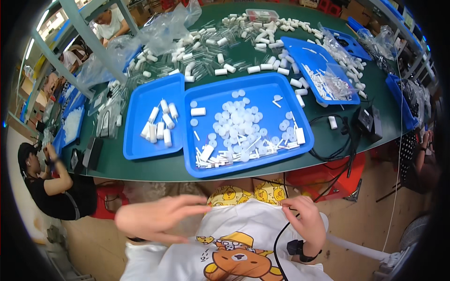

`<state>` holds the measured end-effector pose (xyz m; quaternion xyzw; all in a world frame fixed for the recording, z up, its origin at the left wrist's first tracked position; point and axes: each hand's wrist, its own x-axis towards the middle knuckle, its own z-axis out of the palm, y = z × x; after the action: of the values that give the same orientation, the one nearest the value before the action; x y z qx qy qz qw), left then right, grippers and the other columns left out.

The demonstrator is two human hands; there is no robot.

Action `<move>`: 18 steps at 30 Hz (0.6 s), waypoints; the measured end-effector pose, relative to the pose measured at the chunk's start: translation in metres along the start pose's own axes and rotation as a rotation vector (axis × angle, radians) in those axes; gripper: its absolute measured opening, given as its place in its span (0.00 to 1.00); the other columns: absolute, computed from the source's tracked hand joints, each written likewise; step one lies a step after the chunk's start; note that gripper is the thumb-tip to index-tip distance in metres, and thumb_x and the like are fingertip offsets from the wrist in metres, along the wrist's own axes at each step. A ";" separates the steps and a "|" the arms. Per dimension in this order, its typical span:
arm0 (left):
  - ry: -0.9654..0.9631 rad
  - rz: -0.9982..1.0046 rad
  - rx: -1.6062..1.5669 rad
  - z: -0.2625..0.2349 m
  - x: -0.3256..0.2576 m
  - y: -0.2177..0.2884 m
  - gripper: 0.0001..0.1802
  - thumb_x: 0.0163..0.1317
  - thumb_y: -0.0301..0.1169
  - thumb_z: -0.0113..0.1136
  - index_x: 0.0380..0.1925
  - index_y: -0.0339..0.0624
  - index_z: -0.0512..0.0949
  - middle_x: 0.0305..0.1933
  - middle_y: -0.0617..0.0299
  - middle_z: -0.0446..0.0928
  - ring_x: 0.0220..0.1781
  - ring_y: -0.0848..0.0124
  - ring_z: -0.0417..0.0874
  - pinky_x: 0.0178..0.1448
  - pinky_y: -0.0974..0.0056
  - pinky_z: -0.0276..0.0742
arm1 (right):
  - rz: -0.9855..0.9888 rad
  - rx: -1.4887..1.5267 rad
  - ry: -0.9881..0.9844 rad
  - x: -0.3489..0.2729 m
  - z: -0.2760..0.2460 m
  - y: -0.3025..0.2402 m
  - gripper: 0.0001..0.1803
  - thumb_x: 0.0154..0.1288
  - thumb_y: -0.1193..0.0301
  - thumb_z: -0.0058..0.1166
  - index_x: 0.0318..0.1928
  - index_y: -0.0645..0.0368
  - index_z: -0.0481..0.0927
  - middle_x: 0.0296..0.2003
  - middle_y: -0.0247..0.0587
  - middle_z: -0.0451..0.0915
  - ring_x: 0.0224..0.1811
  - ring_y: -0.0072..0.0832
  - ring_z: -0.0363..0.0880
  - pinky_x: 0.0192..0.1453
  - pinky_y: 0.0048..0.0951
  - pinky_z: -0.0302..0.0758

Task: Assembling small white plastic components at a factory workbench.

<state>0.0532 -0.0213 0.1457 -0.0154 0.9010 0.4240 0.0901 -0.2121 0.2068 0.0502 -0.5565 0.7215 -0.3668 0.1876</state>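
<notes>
Green tabletop (108, 164) curves across our view. From our white bear-print shirt (229, 215), a large blue tray (253, 166) lies at twelve o'clock, a smaller blue tray (140, 105) at eleven. Our left hand (157, 216), at nine, has fingers spread; our right hand (304, 214), at three, curls beside the hem, whether pinching it we cannot tell. White cylinders (167, 136) fill part of the smaller tray, translucent discs (234, 117) the larger.

We record: green table (110, 165), mid-frame; blue trays (211, 96), centre; white cylinders (220, 72), top; black box (369, 123), right.
</notes>
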 end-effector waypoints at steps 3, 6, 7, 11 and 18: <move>0.034 -0.139 -0.278 0.050 0.009 -0.010 0.32 0.64 0.39 0.54 0.63 0.36 0.57 0.56 0.44 0.68 0.57 0.54 0.71 0.59 0.56 0.67 | 0.042 -0.039 0.035 -0.012 -0.003 0.004 0.09 0.54 0.75 0.58 0.37 0.63 0.78 0.30 0.45 0.78 0.35 0.42 0.75 0.42 0.36 0.69; 0.200 -0.119 -0.230 0.103 0.037 -0.042 0.29 0.66 0.40 0.52 0.61 0.36 0.61 0.51 0.46 0.72 0.55 0.53 0.73 0.59 0.57 0.68 | 0.119 -0.048 0.012 -0.016 -0.006 0.006 0.09 0.55 0.75 0.58 0.37 0.64 0.78 0.30 0.45 0.78 0.34 0.42 0.75 0.40 0.35 0.68; 0.214 -0.129 -0.220 0.113 0.042 -0.044 0.27 0.66 0.40 0.51 0.60 0.36 0.62 0.50 0.46 0.72 0.55 0.53 0.73 0.58 0.57 0.68 | 0.151 -0.046 -0.003 -0.016 -0.006 0.007 0.09 0.55 0.75 0.58 0.37 0.64 0.78 0.30 0.45 0.78 0.34 0.42 0.74 0.40 0.34 0.68; 0.168 -0.210 -0.307 0.111 0.042 -0.033 0.25 0.66 0.39 0.51 0.58 0.35 0.66 0.51 0.50 0.73 0.56 0.58 0.73 0.60 0.58 0.67 | 0.115 -0.061 -0.068 0.009 0.004 0.003 0.08 0.56 0.75 0.57 0.37 0.64 0.77 0.29 0.45 0.78 0.33 0.41 0.74 0.40 0.34 0.67; 0.513 -0.200 -0.628 0.078 0.051 -0.045 0.18 0.61 0.27 0.56 0.52 0.39 0.71 0.36 0.55 0.75 0.38 0.66 0.78 0.44 0.64 0.73 | -0.197 0.032 -0.099 0.087 0.022 -0.028 0.12 0.50 0.81 0.60 0.37 0.63 0.79 0.28 0.41 0.78 0.28 0.36 0.75 0.33 0.32 0.70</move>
<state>0.0190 0.0123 0.0534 -0.2349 0.7154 0.6495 -0.1057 -0.2057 0.1145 0.0683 -0.6392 0.6472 -0.3668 0.1949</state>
